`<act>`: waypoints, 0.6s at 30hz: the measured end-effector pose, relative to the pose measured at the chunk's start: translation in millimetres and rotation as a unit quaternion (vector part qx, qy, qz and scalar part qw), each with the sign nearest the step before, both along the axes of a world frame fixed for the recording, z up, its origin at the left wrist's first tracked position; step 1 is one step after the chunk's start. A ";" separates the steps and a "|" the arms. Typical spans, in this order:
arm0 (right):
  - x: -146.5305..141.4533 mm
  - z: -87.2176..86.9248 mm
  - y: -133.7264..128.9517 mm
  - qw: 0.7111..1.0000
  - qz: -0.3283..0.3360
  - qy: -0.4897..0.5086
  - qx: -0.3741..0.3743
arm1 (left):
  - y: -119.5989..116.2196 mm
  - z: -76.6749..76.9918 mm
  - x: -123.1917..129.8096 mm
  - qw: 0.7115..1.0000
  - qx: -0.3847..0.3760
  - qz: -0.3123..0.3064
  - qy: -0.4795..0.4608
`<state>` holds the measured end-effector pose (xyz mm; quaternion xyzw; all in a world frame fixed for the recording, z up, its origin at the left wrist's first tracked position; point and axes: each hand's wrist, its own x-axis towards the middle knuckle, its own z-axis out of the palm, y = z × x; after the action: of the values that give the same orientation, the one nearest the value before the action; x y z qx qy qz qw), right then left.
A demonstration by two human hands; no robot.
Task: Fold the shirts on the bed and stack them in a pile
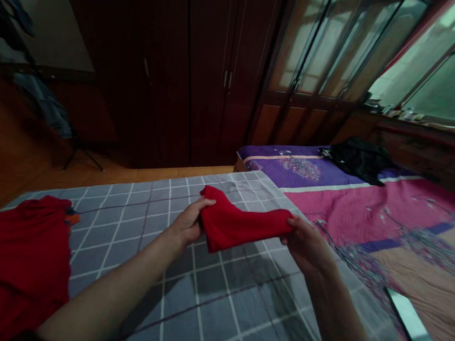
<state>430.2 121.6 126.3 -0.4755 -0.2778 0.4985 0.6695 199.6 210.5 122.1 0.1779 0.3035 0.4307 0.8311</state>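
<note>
A folded red garment (239,225) is stretched between my two hands above the table; its exact kind does not show. My left hand (190,221) pinches its broader end, thumb on top. At the narrower end, the fingers of my right hand (309,244) are closed on the tip. The cloth casts a shadow on the grey checked tablecloth (121,220) below. To the left of my left forearm lies a larger red piece of clothing (20,254) with an orange patch at its edge.
A bed with a purple and pink quilt (327,204) adjoins the table on the right. On it are a dark bundle of cloth (360,159) and a flat, shiny tablet-like object (414,324). Dark wardrobes (207,74) stand behind; a tripod-legged stand (80,151) is at left.
</note>
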 end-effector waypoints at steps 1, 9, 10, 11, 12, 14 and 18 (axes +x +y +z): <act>9.8 8.3 7.4 1.000 -0.013 -0.007 0.012 | 11.1 5.8 12.8 1.000 0.016 0.003 -0.008; 77.4 -24.3 -7.2 0.993 -0.089 -0.063 -0.056 | 19.6 -30.0 77.1 0.987 0.155 -0.039 0.013; 82.5 -42.7 -13.6 0.989 -0.092 -0.064 -0.091 | 13.6 -47.2 82.8 0.988 0.135 -0.055 0.043; 86.3 -61.0 -19.4 0.986 -0.093 -0.064 -0.119 | 7.2 -64.1 87.9 0.988 0.118 -0.068 0.068; 89.1 -77.5 -24.3 0.984 -0.093 -0.064 -0.140 | 0.9 -79.3 92.5 0.987 0.106 -0.074 0.091; 92.8 -101.4 -30.5 0.980 -0.093 -0.064 -0.166 | -9.9 -101.5 99.3 0.985 0.101 -0.074 0.122; 99.6 -111.4 -30.3 0.975 -0.109 -0.081 -0.176 | -22.6 -113.6 103.9 0.979 0.118 -0.079 0.145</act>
<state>529.7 91.3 14.9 -0.6523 -0.1856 0.4234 0.6007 303.6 187.9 8.5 0.3586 0.3530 0.3660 0.7828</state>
